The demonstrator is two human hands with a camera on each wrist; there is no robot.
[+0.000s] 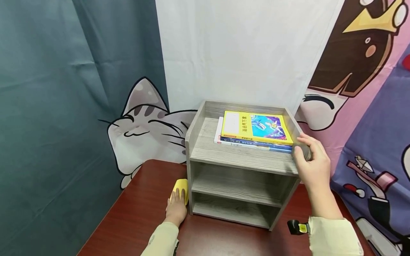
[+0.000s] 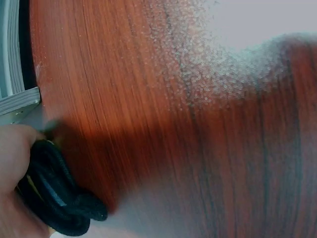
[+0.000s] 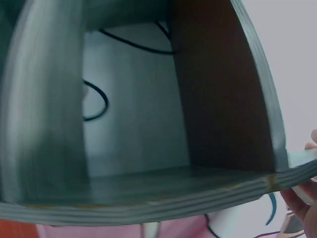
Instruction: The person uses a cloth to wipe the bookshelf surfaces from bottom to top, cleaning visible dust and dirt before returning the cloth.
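Observation:
A small grey wood-grain shelf unit (image 1: pixel 243 161) stands on the reddish-brown table (image 1: pixel 160 177). Beside its left side panel, my left hand (image 1: pixel 177 209) lies with fingers stretched out on a yellow cloth (image 1: pixel 181 185), which is on the tabletop. Only the thumb side of that hand and a black strap (image 2: pixel 54 188) show in the left wrist view. At the upper right of the unit, my right hand (image 1: pixel 315 161) grips the front of the right side panel. In the right wrist view, its thumb and fingers (image 3: pixel 297 203) lie on opposite sides of the panel (image 3: pixel 307 168).
Several books lie stacked on the unit's top, a yellow picture-covered book (image 1: pixel 256 128) uppermost. Below are two open compartments divided by a middle shelf (image 1: pixel 237 193). Cartoon-printed curtains (image 1: pixel 250 53) hang behind the table. Dark printed lines show through the compartment in the right wrist view.

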